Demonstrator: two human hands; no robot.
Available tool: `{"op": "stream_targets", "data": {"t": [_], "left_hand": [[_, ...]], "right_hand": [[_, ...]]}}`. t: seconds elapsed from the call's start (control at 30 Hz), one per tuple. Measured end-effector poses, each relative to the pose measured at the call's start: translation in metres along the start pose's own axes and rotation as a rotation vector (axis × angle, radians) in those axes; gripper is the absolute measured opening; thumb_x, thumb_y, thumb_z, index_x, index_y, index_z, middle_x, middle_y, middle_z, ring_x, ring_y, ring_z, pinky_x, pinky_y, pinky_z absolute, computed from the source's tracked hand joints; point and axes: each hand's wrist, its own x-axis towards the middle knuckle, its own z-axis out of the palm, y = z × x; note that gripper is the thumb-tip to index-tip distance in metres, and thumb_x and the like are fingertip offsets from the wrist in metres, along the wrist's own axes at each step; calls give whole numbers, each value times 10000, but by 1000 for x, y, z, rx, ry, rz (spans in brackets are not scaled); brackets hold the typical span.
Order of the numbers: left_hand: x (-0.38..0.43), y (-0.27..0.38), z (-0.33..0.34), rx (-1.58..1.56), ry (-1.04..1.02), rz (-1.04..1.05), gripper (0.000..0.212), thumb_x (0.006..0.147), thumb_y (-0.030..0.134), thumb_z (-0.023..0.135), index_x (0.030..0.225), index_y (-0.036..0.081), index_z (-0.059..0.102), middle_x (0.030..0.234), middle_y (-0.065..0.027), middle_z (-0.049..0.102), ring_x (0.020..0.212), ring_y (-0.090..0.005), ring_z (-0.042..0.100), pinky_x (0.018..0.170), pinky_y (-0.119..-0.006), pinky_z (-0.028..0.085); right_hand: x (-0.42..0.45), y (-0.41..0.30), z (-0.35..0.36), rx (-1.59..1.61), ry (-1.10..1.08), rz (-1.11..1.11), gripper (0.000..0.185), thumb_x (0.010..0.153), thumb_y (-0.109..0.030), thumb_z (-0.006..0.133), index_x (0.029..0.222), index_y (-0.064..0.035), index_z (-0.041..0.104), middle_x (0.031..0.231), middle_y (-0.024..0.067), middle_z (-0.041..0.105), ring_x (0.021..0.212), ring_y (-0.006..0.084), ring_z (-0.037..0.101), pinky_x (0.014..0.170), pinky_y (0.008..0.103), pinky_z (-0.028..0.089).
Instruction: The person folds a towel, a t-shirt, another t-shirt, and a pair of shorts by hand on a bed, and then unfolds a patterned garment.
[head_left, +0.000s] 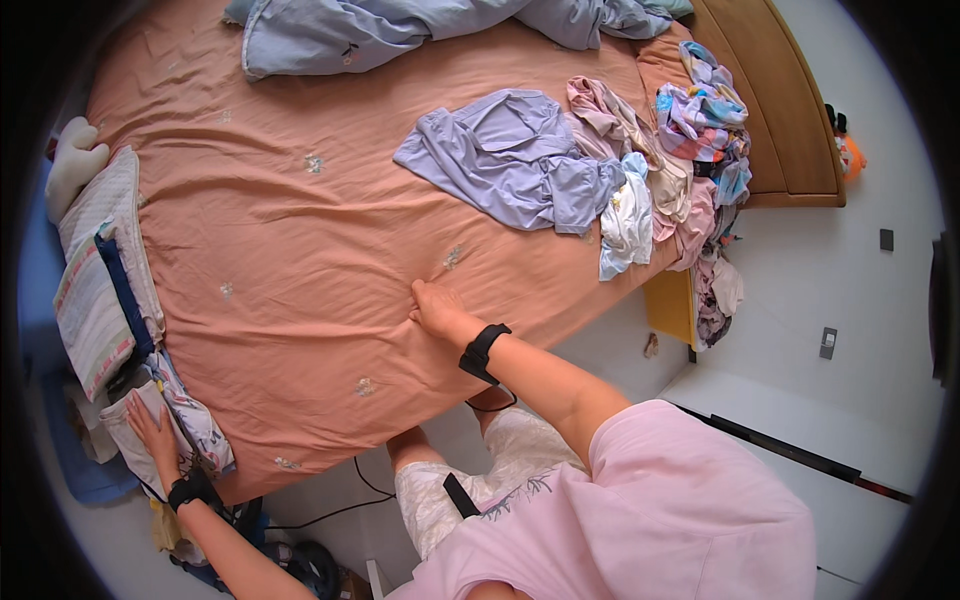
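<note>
My left hand (156, 435) lies flat, fingers apart, on a folded whitish garment (124, 431) at the bed's left edge. Beside it is a white printed cloth (191, 412). Near the middle of the picture, my right hand (437, 307) rests with curled fingers on the orange bed sheet (300, 225). Creases in the sheet run toward these fingers; whether they pinch the fabric is unclear. A lavender garment (510, 165) is spread farther up the bed, touching a heap of pink clothes (701, 217) and a white-and-blue garment (628, 217).
Folded striped cloth (94, 315) and a white quilted cloth (112, 202) line the left edge. A bluish-grey quilt (352, 37) is bunched at the top. The brown headboard (772, 112) stands right, above a yellow bin (670, 307) of clothes. A black cable (322, 517) crosses the floor.
</note>
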Motion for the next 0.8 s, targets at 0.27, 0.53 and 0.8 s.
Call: {"op": "stream_targets", "data": {"t": [0.27,0.53,0.8], "left_hand": [[-3,4,17,-11,152,158,642,833,215,530,1385,108,221,1421,-152,223,1307,-333,182,1064,-416,132],[-84,187,-36,-141,36,143,673,820,207,564,1392,128,217,1431,-194,144,1306,-371,145,1048,-444,154],[-131,348,-41,-519,-256,191,744,763,67,577,1398,129,196,1446,-185,88,1314,-373,135,1040,-446,170]], "right_hand": [[-3,16,-3,220,21,-85,193,722,-112,622,820,-26,480,797,141,588,797,321,565,689,394,440],[10,156,-108,-54,946,219,717,685,-127,638,1298,-39,276,1254,223,308,1139,364,347,962,392,305],[26,234,-160,296,836,585,551,714,-281,646,1129,29,457,1090,281,508,1043,422,469,889,419,390]]}}
